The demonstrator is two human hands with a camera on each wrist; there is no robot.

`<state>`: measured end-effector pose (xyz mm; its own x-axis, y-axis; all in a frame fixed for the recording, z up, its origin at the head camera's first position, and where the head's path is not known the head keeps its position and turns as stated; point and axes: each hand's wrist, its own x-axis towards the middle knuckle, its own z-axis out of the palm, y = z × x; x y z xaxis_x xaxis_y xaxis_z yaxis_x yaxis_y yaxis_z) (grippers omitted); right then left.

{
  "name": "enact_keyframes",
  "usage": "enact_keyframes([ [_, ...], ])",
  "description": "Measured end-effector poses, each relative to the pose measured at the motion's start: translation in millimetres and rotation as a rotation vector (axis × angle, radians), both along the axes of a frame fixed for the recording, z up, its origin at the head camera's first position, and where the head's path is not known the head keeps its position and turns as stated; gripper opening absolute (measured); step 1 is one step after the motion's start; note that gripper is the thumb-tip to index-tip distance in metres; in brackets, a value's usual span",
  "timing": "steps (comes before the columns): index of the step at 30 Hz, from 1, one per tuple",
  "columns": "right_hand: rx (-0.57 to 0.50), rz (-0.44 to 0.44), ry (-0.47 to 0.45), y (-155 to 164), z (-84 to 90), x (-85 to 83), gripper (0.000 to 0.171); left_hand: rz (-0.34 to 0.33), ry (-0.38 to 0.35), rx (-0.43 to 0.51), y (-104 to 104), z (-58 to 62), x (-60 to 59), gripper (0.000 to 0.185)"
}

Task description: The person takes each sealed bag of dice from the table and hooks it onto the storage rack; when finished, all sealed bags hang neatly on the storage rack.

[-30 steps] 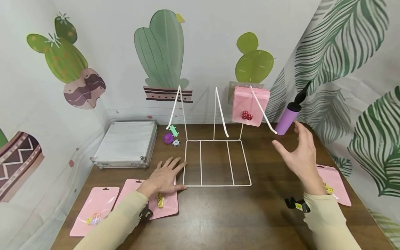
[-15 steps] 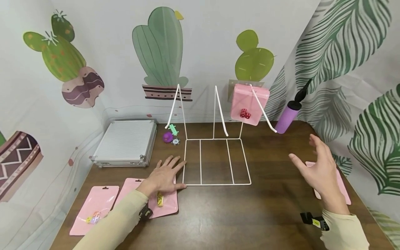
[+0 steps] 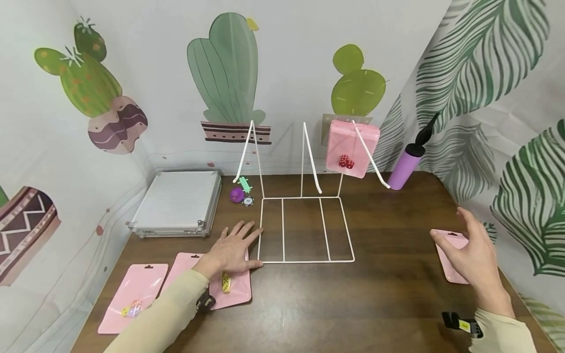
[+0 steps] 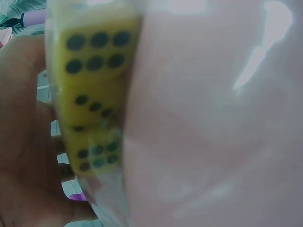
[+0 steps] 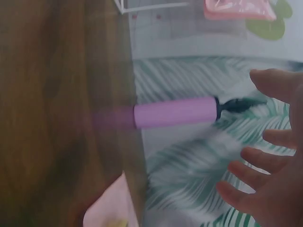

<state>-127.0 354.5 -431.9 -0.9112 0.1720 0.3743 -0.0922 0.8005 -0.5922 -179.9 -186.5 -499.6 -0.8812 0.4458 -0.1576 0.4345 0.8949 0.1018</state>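
Right grip (image 3: 480, 264) wide, thumb and fingers parted around nothing, near the right edge of the tabletop (image 3: 393, 294); brown wood runs leftward from it to the white wire rack (image 3: 309, 262). The pink bag (image 3: 449, 272) sits right by its thumb. Left grip (image 3: 229, 250) spread wide, resting over the yellow-dice bag (image 3: 238, 287), fingertips at the rack's left rail.

Ahead-left of the right grip, 3 hooks jut out, 1 bearing a red-dice pouch (image 3: 340, 139); the purple pump (image 3: 403, 170) stands behind. Beyond the left grip: a silver case (image 3: 176, 198) and 3 trinkets (image 3: 237, 195); to its left, 2 more bags (image 3: 137, 284).

Sleeve and hand cut across those 2. Whether the right thumb touches its bag, can't tell. Blurred plastic fills the left wrist view.
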Motion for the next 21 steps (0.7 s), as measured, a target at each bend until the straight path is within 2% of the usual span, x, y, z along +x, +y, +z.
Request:
enact_keyframes([
  [7,0.069,0.052,-0.090,25.4,-15.3,3.1,0.082,0.005,0.012,0.009,0.3,-1.7,2.2,0.097],
  [11,0.069,0.076,-0.125,34.9,-22.5,7.0,0.082,0.002,0.016,0.005,0.4,-1.8,2.6,0.097],
  [21,0.106,0.061,-0.192,55.9,-40.1,8.5,0.086,0.005,0.013,-0.003,1.3,-0.2,1.9,0.096],
])
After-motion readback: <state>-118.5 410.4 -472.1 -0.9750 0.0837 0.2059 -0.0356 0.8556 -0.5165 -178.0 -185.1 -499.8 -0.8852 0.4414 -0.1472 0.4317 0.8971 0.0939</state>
